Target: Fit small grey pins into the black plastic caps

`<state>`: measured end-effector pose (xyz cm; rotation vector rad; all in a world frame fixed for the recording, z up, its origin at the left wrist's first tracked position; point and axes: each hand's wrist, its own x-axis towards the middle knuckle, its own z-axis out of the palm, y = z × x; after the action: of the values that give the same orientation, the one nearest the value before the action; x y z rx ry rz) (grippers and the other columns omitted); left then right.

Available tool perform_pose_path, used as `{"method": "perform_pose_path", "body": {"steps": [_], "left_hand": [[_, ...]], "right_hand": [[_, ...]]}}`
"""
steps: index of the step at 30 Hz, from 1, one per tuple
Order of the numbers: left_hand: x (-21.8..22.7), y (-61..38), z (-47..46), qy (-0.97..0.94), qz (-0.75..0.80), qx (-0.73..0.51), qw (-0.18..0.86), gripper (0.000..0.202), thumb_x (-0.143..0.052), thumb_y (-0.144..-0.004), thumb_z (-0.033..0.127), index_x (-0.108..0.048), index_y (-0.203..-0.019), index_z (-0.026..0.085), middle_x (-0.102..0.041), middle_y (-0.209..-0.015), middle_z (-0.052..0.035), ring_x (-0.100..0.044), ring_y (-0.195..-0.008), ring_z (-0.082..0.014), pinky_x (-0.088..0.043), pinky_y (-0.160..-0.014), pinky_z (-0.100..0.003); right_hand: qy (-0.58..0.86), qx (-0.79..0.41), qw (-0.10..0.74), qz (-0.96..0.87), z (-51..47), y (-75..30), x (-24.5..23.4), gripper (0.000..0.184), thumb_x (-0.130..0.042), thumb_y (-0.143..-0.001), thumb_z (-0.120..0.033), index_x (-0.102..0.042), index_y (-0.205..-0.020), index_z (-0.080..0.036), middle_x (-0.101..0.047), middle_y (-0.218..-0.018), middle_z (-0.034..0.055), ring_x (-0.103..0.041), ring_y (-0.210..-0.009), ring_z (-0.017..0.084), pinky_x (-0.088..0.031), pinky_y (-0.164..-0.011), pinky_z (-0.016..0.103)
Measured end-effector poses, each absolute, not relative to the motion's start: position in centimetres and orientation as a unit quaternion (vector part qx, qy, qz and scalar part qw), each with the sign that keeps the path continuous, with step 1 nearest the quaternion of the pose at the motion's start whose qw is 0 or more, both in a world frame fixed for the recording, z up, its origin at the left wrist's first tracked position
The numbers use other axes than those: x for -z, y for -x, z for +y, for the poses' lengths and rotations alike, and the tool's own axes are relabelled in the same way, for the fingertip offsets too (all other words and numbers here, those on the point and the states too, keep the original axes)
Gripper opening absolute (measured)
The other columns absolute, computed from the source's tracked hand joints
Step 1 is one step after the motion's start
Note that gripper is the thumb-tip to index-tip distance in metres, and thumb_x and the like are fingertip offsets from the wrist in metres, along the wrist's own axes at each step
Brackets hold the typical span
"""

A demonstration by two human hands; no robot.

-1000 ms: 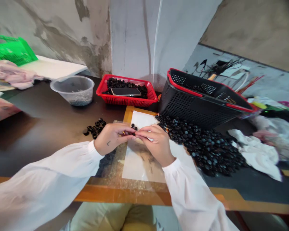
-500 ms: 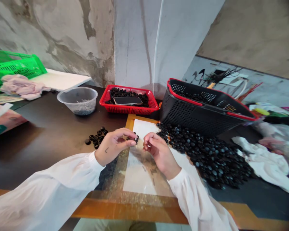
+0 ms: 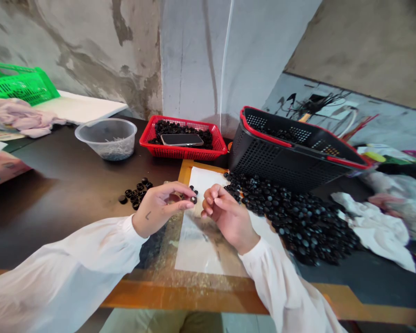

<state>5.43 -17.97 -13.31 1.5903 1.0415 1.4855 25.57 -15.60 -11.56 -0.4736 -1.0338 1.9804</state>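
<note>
My left hand (image 3: 159, 206) pinches a small black cap (image 3: 193, 200) between thumb and fingertips, just above a white sheet (image 3: 208, 240) on the table. Close to its right, my right hand (image 3: 225, 215) has its fingers curled inward; what they hold, if anything, is too small to make out. A large heap of black caps (image 3: 294, 217) lies right of my right hand. A small cluster of caps (image 3: 135, 192) lies on the dark table left of my left hand.
A black basket with a red rim (image 3: 291, 150) stands behind the heap. A red tray (image 3: 183, 141) of caps carries a phone (image 3: 181, 138). A clear plastic bowl (image 3: 106, 138) sits to its left, with a green crate (image 3: 17, 85) and cloths beyond. White rags (image 3: 374, 226) lie at right.
My hands were joined at the fingertips a second ago. They have drawn apart, the left keeping the black cap, the right curling up beside it.
</note>
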Motion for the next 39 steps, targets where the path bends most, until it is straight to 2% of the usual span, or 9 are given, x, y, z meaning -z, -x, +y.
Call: {"method": "perform_pose_path", "body": {"steps": [6,11,15,19,21,25,31,34,39], "left_hand": [[13.3,-5.7,-18.2,-0.683,0.329,-0.608,0.236,0.016,-0.085,-0.077,0.03,-0.082,-0.092,0.026,-0.065,-0.096,-0.0051,-0.066,-0.091,-0.0164,-0.055,-0.085,-0.028],[12.8,-5.9,-18.2,-0.717,0.34,-0.581,0.179,0.02,-0.081,-0.08,0.038,-0.081,-0.094,0.024,-0.059,-0.095,-0.0043,-0.062,-0.088,-0.015,-0.054,-0.083,-0.028],[11.2,-3.3,-17.1,-0.777,0.413,-0.471,0.059,0.043,-0.071,-0.087,0.05,-0.073,-0.116,0.019,-0.066,-0.099,-0.0081,-0.062,-0.086,-0.0186,-0.052,-0.078,-0.031],[9.9,1.6,-15.6,-0.732,0.62,-0.255,-0.122,0.032,-0.06,-0.094,0.043,-0.077,-0.099,0.016,-0.067,-0.085,-0.0095,-0.061,-0.083,-0.0261,-0.047,-0.078,-0.039],[9.8,3.5,-15.2,-0.722,0.657,-0.196,-0.096,0.031,-0.058,-0.094,0.044,-0.079,-0.093,0.021,-0.069,-0.086,-0.0082,-0.063,-0.086,-0.0274,-0.047,-0.077,-0.038],[10.1,5.4,-15.1,-0.754,0.642,-0.137,-0.019,0.027,-0.063,-0.089,0.047,-0.08,-0.099,0.029,-0.071,-0.098,-0.0055,-0.064,-0.095,-0.0273,-0.046,-0.083,-0.036],[10.5,6.3,-14.7,-0.781,0.617,-0.095,0.009,0.024,-0.063,-0.086,0.04,-0.081,-0.099,0.03,-0.07,-0.101,-0.0079,-0.062,-0.099,-0.0297,-0.047,-0.084,-0.039],[10.4,5.2,-14.8,-0.769,0.614,-0.17,0.063,0.021,-0.068,-0.083,0.041,-0.078,-0.093,0.025,-0.072,-0.099,-0.0072,-0.065,-0.096,-0.0274,-0.05,-0.089,-0.04],[10.6,-0.1,-16.3,-0.667,0.535,-0.389,0.343,0.038,-0.079,-0.076,0.046,-0.068,-0.1,0.019,-0.077,-0.092,-0.0056,-0.073,-0.084,-0.0212,-0.06,-0.082,-0.035]], "right_hand": [[0.22,-0.765,0.352,-0.492,-16.0,-25.0,12.2,0.037,-0.081,-0.081,-0.041,-0.074,-0.114,-0.027,-0.071,-0.112,0.0032,-0.068,-0.092,0.014,-0.058,-0.079,0.025],[0.247,-0.768,0.381,-0.451,-16.1,-24.6,12.7,0.03,-0.091,-0.07,-0.033,-0.078,-0.097,-0.027,-0.075,-0.089,-0.0021,-0.07,-0.078,0.009,-0.058,-0.077,0.02],[0.271,-0.765,0.417,-0.41,-15.7,-24.9,12.5,0.029,-0.093,-0.066,-0.029,-0.078,-0.091,-0.026,-0.073,-0.084,-0.004,-0.069,-0.075,0.008,-0.058,-0.073,0.017],[0.301,-0.75,0.449,-0.382,-15.5,-25.1,12.1,0.025,-0.093,-0.066,-0.028,-0.076,-0.085,-0.025,-0.07,-0.082,-0.0038,-0.067,-0.076,0.008,-0.057,-0.071,0.017],[0.303,-0.748,0.453,-0.378,-15.5,-25.1,12.0,0.024,-0.092,-0.067,-0.029,-0.076,-0.085,-0.025,-0.07,-0.086,-0.0034,-0.067,-0.078,0.008,-0.057,-0.071,0.017],[0.305,-0.746,0.448,-0.388,-15.6,-25.1,11.9,0.022,-0.09,-0.069,-0.029,-0.076,-0.086,-0.025,-0.069,-0.088,-0.0033,-0.066,-0.079,0.009,-0.057,-0.074,0.02],[0.301,-0.744,0.446,-0.397,-15.6,-24.9,12.0,0.024,-0.09,-0.069,-0.03,-0.076,-0.088,-0.026,-0.069,-0.083,-0.0042,-0.066,-0.079,0.009,-0.057,-0.077,0.02],[0.307,-0.731,0.445,-0.417,-15.8,-24.5,12.1,0.022,-0.089,-0.07,-0.032,-0.077,-0.087,-0.026,-0.071,-0.083,-0.0035,-0.067,-0.08,0.009,-0.057,-0.078,0.021],[0.321,-0.671,0.464,-0.482,-16.2,-23.8,12.4,0.019,-0.085,-0.074,-0.032,-0.077,-0.09,-0.026,-0.075,-0.101,0.0005,-0.069,-0.091,0.015,-0.059,-0.08,0.027]]}}
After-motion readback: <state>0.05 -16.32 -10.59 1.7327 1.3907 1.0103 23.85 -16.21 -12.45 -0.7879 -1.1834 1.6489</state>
